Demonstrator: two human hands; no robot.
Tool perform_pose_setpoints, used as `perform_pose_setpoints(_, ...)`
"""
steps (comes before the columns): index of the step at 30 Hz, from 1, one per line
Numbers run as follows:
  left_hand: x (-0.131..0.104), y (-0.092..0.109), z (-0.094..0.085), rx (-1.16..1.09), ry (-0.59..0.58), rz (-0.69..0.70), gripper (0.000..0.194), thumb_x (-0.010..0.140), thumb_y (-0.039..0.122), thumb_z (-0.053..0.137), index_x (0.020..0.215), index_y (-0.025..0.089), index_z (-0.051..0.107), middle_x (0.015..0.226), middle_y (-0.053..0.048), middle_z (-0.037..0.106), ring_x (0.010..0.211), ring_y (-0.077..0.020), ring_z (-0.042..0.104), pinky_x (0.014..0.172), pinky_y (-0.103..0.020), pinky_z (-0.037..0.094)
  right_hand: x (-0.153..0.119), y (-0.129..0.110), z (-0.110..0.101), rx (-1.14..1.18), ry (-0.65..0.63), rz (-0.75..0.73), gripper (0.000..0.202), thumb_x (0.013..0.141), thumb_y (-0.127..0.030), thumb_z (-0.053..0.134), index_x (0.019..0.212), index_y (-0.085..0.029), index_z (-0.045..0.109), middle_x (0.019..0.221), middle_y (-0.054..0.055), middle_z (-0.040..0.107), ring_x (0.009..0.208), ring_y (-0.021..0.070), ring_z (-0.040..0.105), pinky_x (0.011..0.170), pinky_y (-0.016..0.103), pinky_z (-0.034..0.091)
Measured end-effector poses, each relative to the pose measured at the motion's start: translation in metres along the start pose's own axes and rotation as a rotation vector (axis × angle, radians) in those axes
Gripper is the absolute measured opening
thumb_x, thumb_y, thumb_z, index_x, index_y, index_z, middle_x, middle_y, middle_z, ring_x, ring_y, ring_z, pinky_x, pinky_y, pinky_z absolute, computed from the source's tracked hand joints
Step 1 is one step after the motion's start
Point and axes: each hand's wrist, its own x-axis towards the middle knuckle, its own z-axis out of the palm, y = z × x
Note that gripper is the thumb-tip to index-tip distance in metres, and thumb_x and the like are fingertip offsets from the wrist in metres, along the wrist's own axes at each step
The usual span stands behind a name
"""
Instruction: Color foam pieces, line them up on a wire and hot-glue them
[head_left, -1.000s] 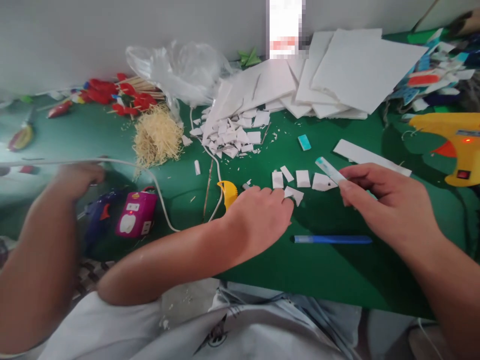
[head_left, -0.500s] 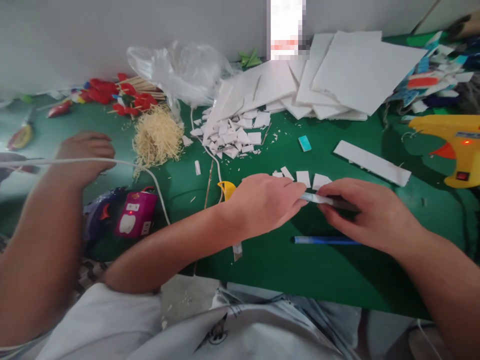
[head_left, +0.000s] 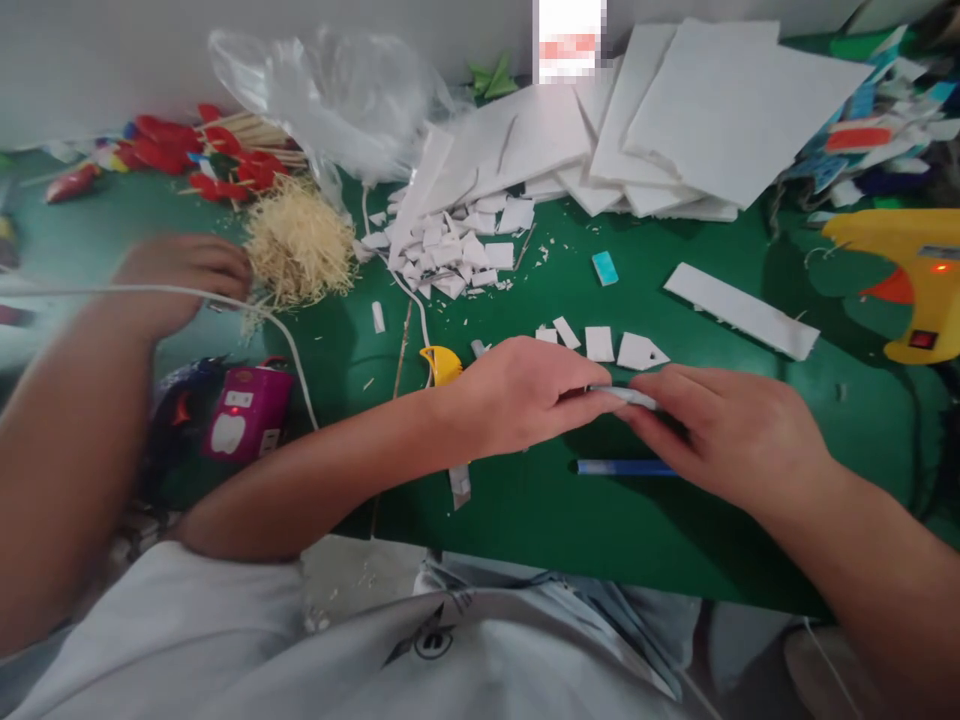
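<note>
Strip (head_left: 637,397) is pinched at both ends by my left hand (head_left: 529,392) and right hand (head_left: 724,425), likely for steadiness; pieces (head_left: 599,345) lie near, seemingly for reach.

Stick (head_left: 635,396) between the fingers (head_left: 679,393), pen (head_left: 622,467) just before them, small pieces (head_left: 599,344) just beyond.
Beyond and right, a strip (head_left: 742,310), then a glue gun (head_left: 928,285); beyond and left, a scrap heap (head_left: 474,250), then shredded straw (head_left: 300,245); far behind, overlapping sheets (head_left: 720,120).
</note>
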Motion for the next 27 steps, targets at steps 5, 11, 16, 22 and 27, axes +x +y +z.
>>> perform_pose_setpoints(5, -0.004, 0.006, -0.008, -0.166, 0.010, -0.054, 0.035, 0.106, 0.035, 0.056, 0.079, 0.017, 0.071, 0.065, 0.005, 0.060, 0.063, -0.0069, 0.056, 0.060, -0.020, 0.035, 0.000, -0.006, 0.000, 0.102, 0.017, 0.046, 0.058, 0.106, -0.057, 0.038, 0.067, -0.025, 0.067, 0.054, 0.005, 0.062, 0.051, 0.0158, 0.054, 0.049, 0.032, 0.025)
perform_pose_setpoints(11, -0.010, 0.019, -0.016, -0.291, 0.002, -0.144, 0.039, 0.101, 0.029, 0.060, 0.065, 0.017, 0.057, 0.056, 0.008, 0.046, 0.054, -0.0056, 0.041, 0.054, -0.022, 0.030, 0.003, -0.015, -0.001, 0.101, -0.028, 0.101, 0.069, 0.106, -0.066, 0.027, 0.058, -0.025, 0.056, 0.051, 0.005, 0.056, 0.050, 0.0152, 0.049, 0.048, 0.033, 0.022)
perform_pose_setpoints(16, -0.015, 0.016, -0.021, -0.135, 0.101, -0.200, 0.039, 0.101, 0.033, 0.061, 0.066, 0.017, 0.061, 0.057, 0.006, 0.052, 0.054, -0.0068, 0.043, 0.057, -0.023, 0.033, -0.002, -0.006, -0.002, -0.010, 0.099, 0.190, 0.071, 0.101, -0.076, 0.032, 0.055, -0.024, 0.046, 0.045, 0.004, 0.047, 0.045, 0.0141, 0.044, 0.047, 0.032, 0.022)
perform_pose_setpoints(22, -0.011, -0.005, -0.028, 0.459, 0.176, -0.438, 0.032, 0.101, 0.039, 0.053, 0.082, 0.020, 0.069, 0.068, -0.003, 0.062, 0.061, -0.0157, 0.056, 0.059, -0.028, 0.036, -0.008, 0.006, -0.004, -0.009, 0.250, 0.083, 0.036, 0.103, -0.053, 0.048, 0.097, -0.024, 0.068, 0.068, 0.004, 0.065, 0.057, 0.0176, 0.060, 0.048, 0.033, 0.033)
perform_pose_setpoints(27, -0.009, -0.023, -0.019, 0.623, 0.195, -0.516, 0.022, 0.093, 0.029, 0.056, 0.081, 0.018, 0.072, 0.064, -0.006, 0.062, 0.060, -0.0175, 0.060, 0.060, -0.028, 0.039, -0.003, 0.008, -0.012, 0.178, 0.164, 0.188, 0.062, 0.097, -0.018, 0.049, 0.159, -0.022, 0.048, 0.093, 0.008, 0.076, 0.073, 0.0226, 0.070, 0.062, 0.036, 0.051)
